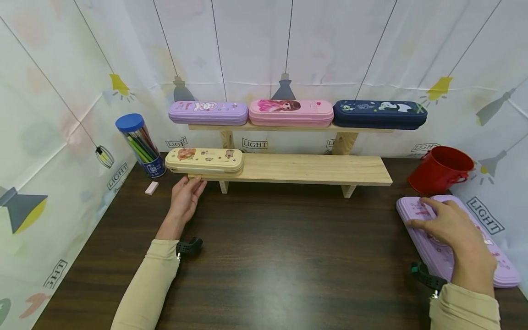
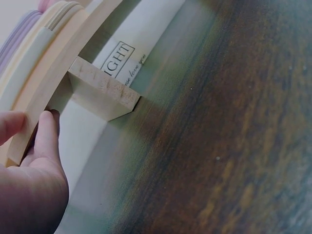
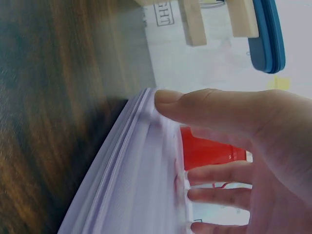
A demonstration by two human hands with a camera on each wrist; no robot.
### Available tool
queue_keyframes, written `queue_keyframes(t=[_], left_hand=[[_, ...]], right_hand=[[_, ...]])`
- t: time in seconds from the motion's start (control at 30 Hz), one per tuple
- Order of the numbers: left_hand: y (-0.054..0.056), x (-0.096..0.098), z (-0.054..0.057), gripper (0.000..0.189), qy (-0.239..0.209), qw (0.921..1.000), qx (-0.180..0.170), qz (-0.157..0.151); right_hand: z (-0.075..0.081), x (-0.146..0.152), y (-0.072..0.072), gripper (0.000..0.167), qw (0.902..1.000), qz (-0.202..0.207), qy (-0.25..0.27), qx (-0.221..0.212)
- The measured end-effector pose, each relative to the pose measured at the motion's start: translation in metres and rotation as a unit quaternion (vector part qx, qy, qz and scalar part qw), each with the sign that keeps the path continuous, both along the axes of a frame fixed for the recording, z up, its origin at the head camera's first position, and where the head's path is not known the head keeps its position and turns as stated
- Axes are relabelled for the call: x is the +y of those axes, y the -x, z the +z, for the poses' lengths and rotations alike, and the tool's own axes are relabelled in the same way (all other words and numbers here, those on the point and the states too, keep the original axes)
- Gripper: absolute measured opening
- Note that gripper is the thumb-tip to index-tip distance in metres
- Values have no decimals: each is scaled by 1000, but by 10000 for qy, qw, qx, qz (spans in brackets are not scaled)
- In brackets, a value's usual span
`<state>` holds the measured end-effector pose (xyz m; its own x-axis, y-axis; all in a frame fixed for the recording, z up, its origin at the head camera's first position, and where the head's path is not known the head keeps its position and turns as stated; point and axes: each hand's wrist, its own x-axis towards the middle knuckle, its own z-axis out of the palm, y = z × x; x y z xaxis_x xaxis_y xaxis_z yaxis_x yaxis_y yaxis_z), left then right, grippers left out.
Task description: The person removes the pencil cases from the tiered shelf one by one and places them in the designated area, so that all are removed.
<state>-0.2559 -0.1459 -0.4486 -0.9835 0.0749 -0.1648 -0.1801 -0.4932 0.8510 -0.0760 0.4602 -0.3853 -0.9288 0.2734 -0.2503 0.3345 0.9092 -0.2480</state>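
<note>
At the left end of the lower wooden shelf [image 1: 313, 169], my left hand [image 1: 186, 198] pinches the board's edge, thumb on the front and a finger beneath, as the left wrist view shows. Just above it lies a cream pencil case [image 1: 206, 158] with small printed pictures. My right hand [image 1: 451, 224] is spread over the left one of two lilac pencil cases [image 1: 420, 243] lying side by side on the table. In the right wrist view the thumb [image 3: 170, 100] is at the case's rim and the fingertips touch its top. Part of the cases is hidden by that hand.
Lilac [image 1: 208, 113], pink [image 1: 291, 113] and dark blue [image 1: 379, 114] pencil cases line the upper shelf. A red bucket [image 1: 439, 172] stands behind the right hand. Left of the shelf are a blue-lidded tube of pencils [image 1: 142, 146] and a small eraser [image 1: 151, 188]. Printed curtains enclose the table [image 1: 288, 256].
</note>
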Motion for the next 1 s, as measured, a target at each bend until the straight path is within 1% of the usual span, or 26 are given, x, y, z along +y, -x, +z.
queue_keyframes(t=[0.13, 0.2, 0.33, 0.4, 0.53, 0.73, 0.87, 1.0], left_hand=[[0, -3, -3, 50, -52, 10000, -10, 50], [1, -5, -4, 48, -84, 9999, 10, 72], [1, -6, -6, 43, -130, 9999, 76, 80], [2, -6, -7, 40, -140, 9998, 98, 76], [2, -6, -8, 37, -62, 9999, 119, 54], [4, -6, -8, 46, 23, 9997, 219, 38], [6, -6, -7, 47, 6, 9995, 301, 55], [8, -3, -7, 45, -23, 9993, 372, 84]], right_hand=[[3, -12, 10, 99, 9989, 336, -12, 332], [5, -21, 17, 94, 9977, 530, 33, 422], [11, -42, 31, 92, 9955, 793, 193, 492], [13, -53, 37, 91, 9937, 917, 244, 598], [16, -71, 48, 89, 9895, 1128, 263, 868], [24, -97, 60, 87, 9873, 1213, 112, 1021], [28, -116, 69, 79, 9811, 1460, 266, 1239], [30, -136, 83, 70, 9698, 1868, 434, 1509]])
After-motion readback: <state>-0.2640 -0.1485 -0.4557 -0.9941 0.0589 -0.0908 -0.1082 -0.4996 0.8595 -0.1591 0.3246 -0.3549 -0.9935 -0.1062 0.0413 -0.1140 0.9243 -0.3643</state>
